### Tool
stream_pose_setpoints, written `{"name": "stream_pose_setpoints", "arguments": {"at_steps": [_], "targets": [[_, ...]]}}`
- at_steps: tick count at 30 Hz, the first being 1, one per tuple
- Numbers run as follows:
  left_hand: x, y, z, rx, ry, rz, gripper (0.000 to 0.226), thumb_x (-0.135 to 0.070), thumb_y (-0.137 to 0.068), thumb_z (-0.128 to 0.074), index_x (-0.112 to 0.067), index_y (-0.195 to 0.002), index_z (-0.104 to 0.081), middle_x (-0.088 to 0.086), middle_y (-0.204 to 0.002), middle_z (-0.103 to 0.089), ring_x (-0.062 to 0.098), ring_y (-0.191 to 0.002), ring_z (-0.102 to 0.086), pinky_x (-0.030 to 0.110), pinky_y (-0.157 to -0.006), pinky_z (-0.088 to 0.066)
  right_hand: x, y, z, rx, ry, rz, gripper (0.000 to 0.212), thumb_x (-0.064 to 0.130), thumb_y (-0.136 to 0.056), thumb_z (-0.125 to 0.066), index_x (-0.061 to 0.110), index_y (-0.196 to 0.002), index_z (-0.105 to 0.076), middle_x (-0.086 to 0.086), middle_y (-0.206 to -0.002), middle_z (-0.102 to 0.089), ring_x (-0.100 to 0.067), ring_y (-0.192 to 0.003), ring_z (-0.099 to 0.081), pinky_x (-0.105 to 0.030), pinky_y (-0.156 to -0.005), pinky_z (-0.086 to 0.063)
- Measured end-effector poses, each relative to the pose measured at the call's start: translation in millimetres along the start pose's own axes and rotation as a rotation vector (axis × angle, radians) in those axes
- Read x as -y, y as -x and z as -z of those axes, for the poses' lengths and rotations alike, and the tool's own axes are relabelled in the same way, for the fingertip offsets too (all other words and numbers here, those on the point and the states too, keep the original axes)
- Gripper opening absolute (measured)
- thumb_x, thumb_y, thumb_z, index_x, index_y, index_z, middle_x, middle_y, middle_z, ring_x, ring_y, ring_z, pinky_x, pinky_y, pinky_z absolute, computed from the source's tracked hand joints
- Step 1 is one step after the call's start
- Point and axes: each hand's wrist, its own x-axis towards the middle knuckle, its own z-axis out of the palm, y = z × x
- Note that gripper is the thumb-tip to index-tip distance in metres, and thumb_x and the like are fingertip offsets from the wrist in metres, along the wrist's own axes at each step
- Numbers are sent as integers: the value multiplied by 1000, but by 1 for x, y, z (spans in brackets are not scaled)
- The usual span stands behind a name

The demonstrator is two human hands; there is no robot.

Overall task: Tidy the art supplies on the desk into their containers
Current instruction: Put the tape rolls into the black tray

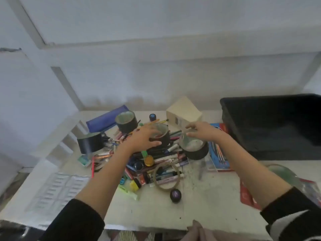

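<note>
A heap of pens and markers lies in the middle of the white desk. My left hand reaches over a dark round cup standing in the heap, thumb curled round its near side. My right hand holds the far rim of a second dark cup, which is tilted with its pale inside facing me. Another dark cup stands behind, and a fourth lies on its side at the left. Small paint pots sit among the pens. The picture is blurred.
A blue pencil case and a cream box lie at the back. A large black bin fills the right. A tape ring, a purple-lidded pot, a coloured-pencil box and a white palette lie nearer me.
</note>
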Motion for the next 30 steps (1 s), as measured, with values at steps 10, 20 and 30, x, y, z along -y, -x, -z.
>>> {"name": "stream_pose_setpoints", "arguments": {"at_steps": [10,20,30], "targets": [[-18,2,-9,-231,27,24,24,-12,-91,-58,-11,-114,-66,9,-111,-68,29,-104,-60,35,-84,-48,-2,14,-22,-439,-25,-51,26,13,-92,-52,14,-114,-65,-7,-117,-65,-23,-105,-59,-31,-85,-47],[-59,-11,32,-529,273,-207,23,-1,-87,-59,-3,-107,-69,12,-106,-70,26,-99,-63,38,-92,-48,-6,48,10,-867,-442,-193,25,7,-93,-51,4,-116,-61,-3,-104,-59,-13,-98,-55,-24,-82,-45],[-183,-90,14,-462,413,-440,22,2,-89,-56,2,-110,-65,15,-105,-67,18,-92,-58,2,-80,-38,-109,90,78,-1068,-558,-488,25,7,-95,-45,6,-116,-59,-7,-108,-54,-16,-90,-50,-8,-39,-38]]}}
